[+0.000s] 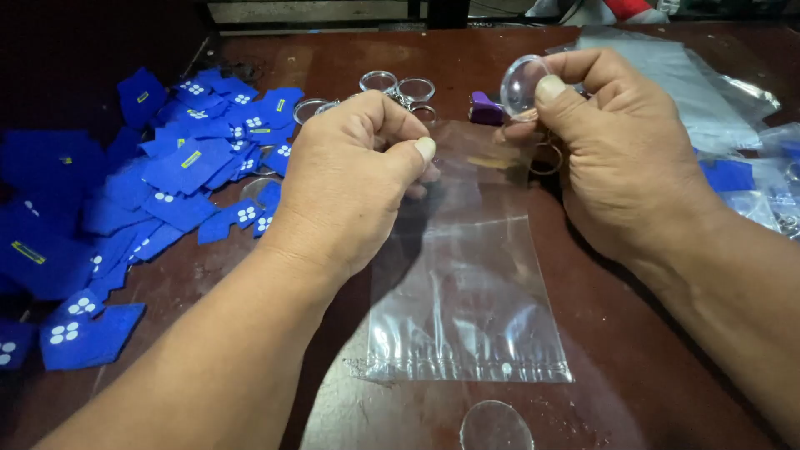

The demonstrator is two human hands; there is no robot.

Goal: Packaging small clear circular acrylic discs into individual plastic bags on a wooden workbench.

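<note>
A clear plastic bag (467, 292) lies flat on the dark brown table (667, 392), its open end toward my hands. My left hand (350, 183) pinches the bag's upper left edge between thumb and fingers. My right hand (617, 150) holds a clear round keychain disc (520, 86) with a metal ring (547, 157) hanging below it, just above the bag's upper right corner. Another clear round disc (496, 425) lies on the table below the bag.
A heap of blue fabric pieces (125, 217) with white dots covers the left side. Several clear keychain rings (400, 87) and a small purple object (485, 108) lie behind my hands. Clear and silvery plastic bags (717, 92) are stacked at the right.
</note>
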